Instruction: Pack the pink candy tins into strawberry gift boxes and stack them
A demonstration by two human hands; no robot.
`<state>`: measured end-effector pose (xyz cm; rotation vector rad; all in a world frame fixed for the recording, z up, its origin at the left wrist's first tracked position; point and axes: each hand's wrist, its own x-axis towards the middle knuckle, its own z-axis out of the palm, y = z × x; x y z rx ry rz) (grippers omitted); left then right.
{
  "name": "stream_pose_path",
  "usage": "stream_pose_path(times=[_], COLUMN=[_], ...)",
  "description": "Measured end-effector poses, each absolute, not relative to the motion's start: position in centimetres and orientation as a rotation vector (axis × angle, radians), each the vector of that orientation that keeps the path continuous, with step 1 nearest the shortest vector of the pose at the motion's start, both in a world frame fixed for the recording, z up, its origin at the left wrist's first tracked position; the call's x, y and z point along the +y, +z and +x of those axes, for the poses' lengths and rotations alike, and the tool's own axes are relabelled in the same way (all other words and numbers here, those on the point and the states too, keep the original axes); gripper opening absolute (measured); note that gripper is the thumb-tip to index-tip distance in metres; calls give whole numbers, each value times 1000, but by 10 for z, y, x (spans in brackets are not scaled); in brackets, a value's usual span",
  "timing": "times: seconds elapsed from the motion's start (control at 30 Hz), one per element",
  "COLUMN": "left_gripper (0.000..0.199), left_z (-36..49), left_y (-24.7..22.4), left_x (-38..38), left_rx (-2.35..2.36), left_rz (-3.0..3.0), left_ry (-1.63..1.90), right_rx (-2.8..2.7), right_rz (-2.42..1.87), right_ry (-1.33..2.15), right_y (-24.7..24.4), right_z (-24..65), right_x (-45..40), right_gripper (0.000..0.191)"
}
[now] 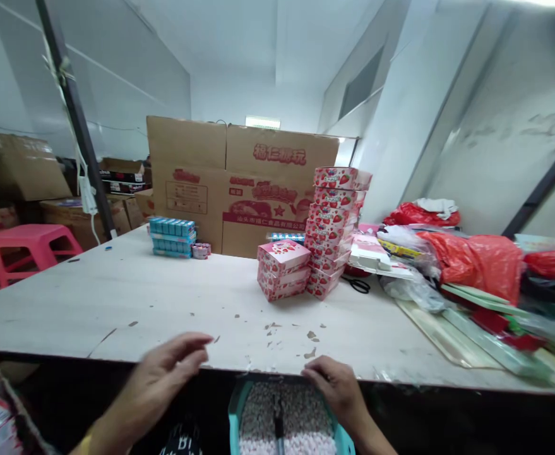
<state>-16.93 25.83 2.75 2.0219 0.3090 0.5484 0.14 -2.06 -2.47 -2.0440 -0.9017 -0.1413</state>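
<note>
left hand [151, 385] is hovering half open, fingers [187, 347] holding nothing, over the chipped worktop [116, 303]; right hand [334, 387] is curling its fingers [317, 374] at the edge, any grip unclear, above a teal tray [236, 411] of pink-white sweets [281, 417].

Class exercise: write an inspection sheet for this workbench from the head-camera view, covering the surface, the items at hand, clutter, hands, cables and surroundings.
Surface: chipped pale tabletop.
Items at hand: teal tray of pink-white sweets, below the table edge.
Clutter: strawberry-print boxes, scissors, red plastic bags.
Hands: left hand over the table edge; right hand on the edge, above the tray.
Cables: white cord along a dark post.
Surroundings: cardboard cartons, pink plastic stool.
</note>
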Motion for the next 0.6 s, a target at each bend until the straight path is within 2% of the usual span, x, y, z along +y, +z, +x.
stream_pose_path(times=[0.07, 0.17, 0.3, 0.47, 0.6], left_gripper=[31, 28, 33, 43, 32], left_z=[-146, -109, -30, 103, 177], left_y=[1, -36, -69, -99, -122], left_x=[244, 221, 201, 201, 229], left_rx=[232, 74, -105, -117, -10], left_rz=[2040, 2145, 2268, 2462, 2516], left_ry=[292, 126, 105, -31, -93], right_rx=[-821, -743, -703, -544, -496], right_rz=[-2148, -2170, -2159, -2034, -2084], right_ry=[106, 152, 142, 114, 144], right_y=[-71, -115, -131, -143, -166], right_z=[12, 30, 58, 61, 39], right_x=[-14, -16, -16, -14, -28], right_gripper=[35, 32, 23, 27, 19])
